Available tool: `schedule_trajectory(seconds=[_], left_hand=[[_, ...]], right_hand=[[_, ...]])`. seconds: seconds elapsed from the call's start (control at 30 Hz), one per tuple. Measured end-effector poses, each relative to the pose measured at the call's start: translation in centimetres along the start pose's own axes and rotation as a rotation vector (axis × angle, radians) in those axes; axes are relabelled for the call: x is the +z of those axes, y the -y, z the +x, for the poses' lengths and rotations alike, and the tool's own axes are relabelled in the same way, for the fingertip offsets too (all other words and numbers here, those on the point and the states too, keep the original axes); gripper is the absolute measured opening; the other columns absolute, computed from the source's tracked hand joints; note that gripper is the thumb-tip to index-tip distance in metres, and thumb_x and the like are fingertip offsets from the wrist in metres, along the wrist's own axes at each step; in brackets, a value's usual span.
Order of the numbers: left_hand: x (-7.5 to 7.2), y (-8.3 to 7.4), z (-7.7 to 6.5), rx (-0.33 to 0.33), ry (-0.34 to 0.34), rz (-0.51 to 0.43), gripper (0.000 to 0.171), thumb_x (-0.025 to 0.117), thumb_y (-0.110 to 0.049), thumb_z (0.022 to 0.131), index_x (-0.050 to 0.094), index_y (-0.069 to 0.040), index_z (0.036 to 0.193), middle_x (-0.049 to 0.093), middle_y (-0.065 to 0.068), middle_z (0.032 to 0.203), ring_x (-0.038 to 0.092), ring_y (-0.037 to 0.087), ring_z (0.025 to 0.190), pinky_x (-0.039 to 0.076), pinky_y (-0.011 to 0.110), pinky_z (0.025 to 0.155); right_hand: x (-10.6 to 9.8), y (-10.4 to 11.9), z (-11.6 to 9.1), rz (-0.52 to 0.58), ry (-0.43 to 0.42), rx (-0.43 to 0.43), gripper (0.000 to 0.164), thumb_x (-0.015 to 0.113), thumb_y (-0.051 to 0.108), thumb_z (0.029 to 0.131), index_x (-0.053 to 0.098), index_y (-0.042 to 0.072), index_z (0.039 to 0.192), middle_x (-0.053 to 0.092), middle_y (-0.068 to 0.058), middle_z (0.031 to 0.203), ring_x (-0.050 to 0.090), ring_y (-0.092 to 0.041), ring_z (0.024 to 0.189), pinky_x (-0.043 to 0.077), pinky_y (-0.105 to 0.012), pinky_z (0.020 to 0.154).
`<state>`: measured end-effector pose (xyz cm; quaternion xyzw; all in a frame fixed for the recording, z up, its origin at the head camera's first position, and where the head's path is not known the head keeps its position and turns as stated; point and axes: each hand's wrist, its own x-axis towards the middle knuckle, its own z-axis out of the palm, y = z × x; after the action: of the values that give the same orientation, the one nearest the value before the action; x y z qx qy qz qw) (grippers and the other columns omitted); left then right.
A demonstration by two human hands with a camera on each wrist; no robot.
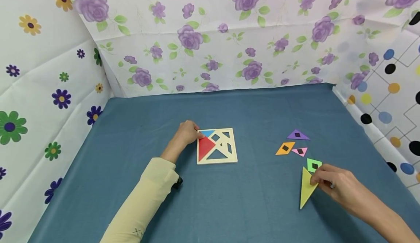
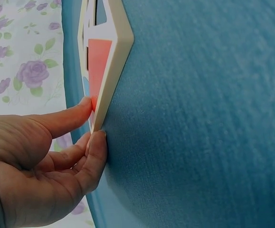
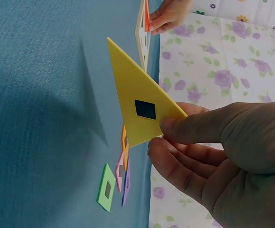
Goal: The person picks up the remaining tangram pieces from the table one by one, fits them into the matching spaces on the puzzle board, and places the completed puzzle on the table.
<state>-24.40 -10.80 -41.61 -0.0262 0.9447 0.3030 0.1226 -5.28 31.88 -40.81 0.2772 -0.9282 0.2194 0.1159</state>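
A pale wooden tangram board (image 1: pixel 232 156) lies on the blue cloth, with a red triangle (image 1: pixel 205 147) and a blue triangle (image 1: pixel 207 133) set in its left side. At the board's far left corner my left hand (image 1: pixel 187 133) pinches its edge, thumb on top and fingers against the side, as the left wrist view shows. My right hand (image 1: pixel 338 183) holds a large yellow triangle (image 3: pixel 128 85) by one corner between thumb and fingers. The triangle is tilted and raised off the cloth, and a dark square marks its face. Just behind it lies a green square (image 1: pixel 312 164).
Beyond the green square lie an orange parallelogram (image 1: pixel 285 148), a small pink triangle (image 1: pixel 300 151) and a purple triangle (image 1: pixel 298 135). Several cut-outs show in the board's right and near parts. Patterned white sheets (image 1: pixel 216 61) stand around the blue cloth (image 1: pixel 256 206) at the back and sides.
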Motion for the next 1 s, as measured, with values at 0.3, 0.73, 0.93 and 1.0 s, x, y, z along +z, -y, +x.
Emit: schedule_trajectory(seconds=[0.3,0.73,0.93,1.0], left_hand=[[0.0,0.1,0.0,-0.001,-0.004,0.001,0.039,0.083,-0.020,0.090,0.072,0.002,0.120,0.066,0.017,0.124,0.058,0.030,0.112,0.051,0.042,0.092],[0.0,0.1,-0.1,-0.001,-0.001,0.009,0.030,0.082,-0.020,0.090,0.074,-0.001,0.111,0.066,0.013,0.112,0.056,0.027,0.102,0.049,0.038,0.081],[0.0,0.0,-0.1,-0.005,-0.002,0.011,0.033,0.082,-0.021,0.091,0.073,0.000,0.115,0.066,0.014,0.115,0.057,0.027,0.105,0.051,0.039,0.084],[0.0,0.0,-0.2,-0.006,-0.002,0.011,0.033,0.082,-0.020,0.091,0.073,0.000,0.115,0.066,0.014,0.115,0.057,0.027,0.105,0.051,0.039,0.084]], right_hand=[[0.0,-0.1,0.2,0.011,0.157,0.117,0.041,0.083,-0.017,0.073,0.075,0.021,0.087,0.069,0.017,0.086,0.064,0.001,0.080,0.056,-0.022,0.063],[-0.1,0.3,0.0,0.028,0.246,0.191,0.028,0.074,-0.012,0.081,0.075,0.013,0.094,0.067,0.012,0.086,0.051,0.002,0.072,0.048,-0.022,0.057],[-0.8,0.4,-0.1,0.124,0.328,0.251,0.018,0.073,-0.001,0.088,0.073,0.008,0.104,0.067,0.009,0.092,0.052,0.003,0.073,0.048,-0.023,0.059],[-0.9,0.4,0.1,0.132,0.319,0.254,0.016,0.077,0.002,0.089,0.074,0.008,0.103,0.069,0.008,0.093,0.056,0.004,0.074,0.052,-0.023,0.061]])
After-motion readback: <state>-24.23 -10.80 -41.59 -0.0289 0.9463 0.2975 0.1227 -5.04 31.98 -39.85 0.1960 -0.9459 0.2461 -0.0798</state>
